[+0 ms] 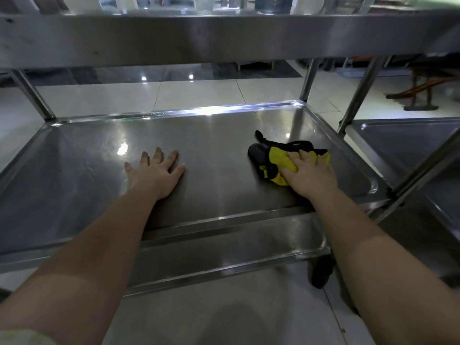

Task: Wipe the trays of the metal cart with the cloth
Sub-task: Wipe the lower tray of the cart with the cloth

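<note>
The middle tray [82, 160] of the metal cart fills the view, shiny steel with a raised rim. A bunched yellow and black cloth [276, 159] lies on its right half. My right hand [310, 173] presses down on the cloth's near right part, fingers curled over it. My left hand [155, 170] rests flat on the bare tray near the middle, fingers spread, holding nothing. The top tray's front edge [199, 38] runs overhead. A lower tray [224, 257] shows below the near rim.
Upright cart posts stand at the far left [32, 95] and far right [308, 78]. A second metal cart [408, 145] stands close on the right. A black caster [321, 272] sits under the lower tray. Glossy tiled floor lies beyond, with wooden furniture legs [423, 90] at far right.
</note>
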`<state>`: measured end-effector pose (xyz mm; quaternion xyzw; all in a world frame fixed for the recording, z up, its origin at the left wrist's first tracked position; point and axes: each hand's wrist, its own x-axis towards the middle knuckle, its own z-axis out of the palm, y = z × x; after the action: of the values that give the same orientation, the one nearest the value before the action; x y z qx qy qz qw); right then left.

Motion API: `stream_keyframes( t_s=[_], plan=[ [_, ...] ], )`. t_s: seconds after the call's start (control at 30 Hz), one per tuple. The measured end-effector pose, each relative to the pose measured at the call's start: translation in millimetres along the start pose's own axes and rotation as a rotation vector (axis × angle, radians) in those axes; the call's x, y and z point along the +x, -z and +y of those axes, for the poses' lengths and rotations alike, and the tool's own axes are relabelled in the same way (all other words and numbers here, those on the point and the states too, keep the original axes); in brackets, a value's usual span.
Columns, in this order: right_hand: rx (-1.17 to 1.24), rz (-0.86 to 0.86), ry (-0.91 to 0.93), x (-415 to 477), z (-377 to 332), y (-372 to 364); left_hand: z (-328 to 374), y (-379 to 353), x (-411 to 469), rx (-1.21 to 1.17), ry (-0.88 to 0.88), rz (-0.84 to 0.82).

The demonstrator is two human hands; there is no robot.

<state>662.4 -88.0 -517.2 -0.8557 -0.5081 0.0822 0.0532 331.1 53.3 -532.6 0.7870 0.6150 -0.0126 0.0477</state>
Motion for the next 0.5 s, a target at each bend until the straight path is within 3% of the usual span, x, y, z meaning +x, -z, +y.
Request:
stream_keyframes(
  t_s=[0.2, 0.27, 0.37, 0.4, 0.5],
  plan=[
    [-0.056, -0.091, 0.163, -53.6, -91.8, -20.9, -4.6, 3.3, -4.5, -0.017, 0.014, -0.028],
    [-0.018, -0.124, 0.169, -59.9, -98.4, -18.0, -3.2, 7.1, -8.6, -0.014, -0.009, 0.068],
    [0.106, -0.091, 0.202, -63.7, -84.6, -1.1, 20.5, 22.3, -26.3, -0.057, -0.262, 0.363],
    [0.196, -0.029, 0.202, -65.5, -75.0, 3.2, 33.9, 28.0, -36.2, -0.152, -0.369, 0.384],
    [0.467, 0.150, 0.221, -76.1, -38.0, 4.3, 62.8, 27.4, -70.5, -0.400, -0.691, 0.247]
  ],
)
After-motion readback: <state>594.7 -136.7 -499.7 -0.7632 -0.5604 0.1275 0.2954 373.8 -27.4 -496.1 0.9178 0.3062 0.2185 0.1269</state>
